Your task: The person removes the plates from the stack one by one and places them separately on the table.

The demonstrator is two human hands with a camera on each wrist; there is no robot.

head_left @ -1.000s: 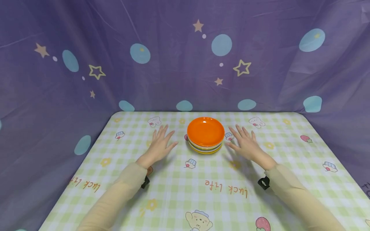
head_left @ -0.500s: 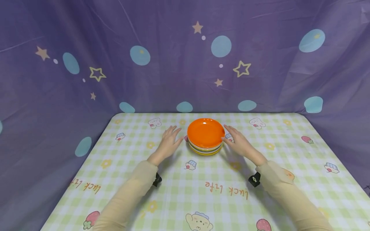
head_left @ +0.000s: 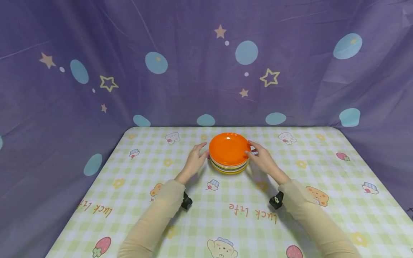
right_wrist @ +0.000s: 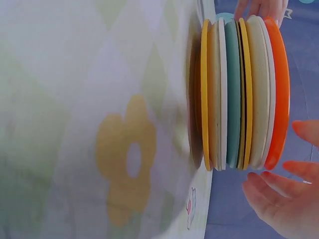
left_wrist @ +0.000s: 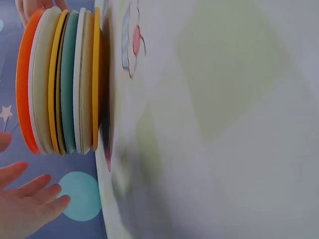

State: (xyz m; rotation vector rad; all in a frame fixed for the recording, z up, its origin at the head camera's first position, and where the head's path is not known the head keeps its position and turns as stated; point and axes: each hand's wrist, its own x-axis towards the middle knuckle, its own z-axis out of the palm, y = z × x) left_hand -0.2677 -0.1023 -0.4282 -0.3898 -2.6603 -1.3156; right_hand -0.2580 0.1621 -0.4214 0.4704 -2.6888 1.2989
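A stack of several round plates stands on the table, an orange plate (head_left: 229,149) on top. White, yellow and teal plates (right_wrist: 233,94) lie beneath it, with a yellow plate (left_wrist: 96,79) at the bottom. My left hand (head_left: 194,159) is at the stack's left side, its spread fingers a little apart from the rims in the left wrist view. On the other side, my right hand (head_left: 262,159) has its thumb and fingertips close to the orange rim; whether they touch it I cannot tell. Neither hand holds anything.
The tablecloth (head_left: 238,195) is green and white checked with printed cartoon figures. Behind the table's far edge hangs a purple curtain (head_left: 193,96) with stars and blue spots. A black wrist camera (head_left: 276,200) is worn below the right sleeve.
Both hands have moved inward to the plates, the left one rightward and the right one leftward. Their fingers are less spread than before. The stack has stayed in place.
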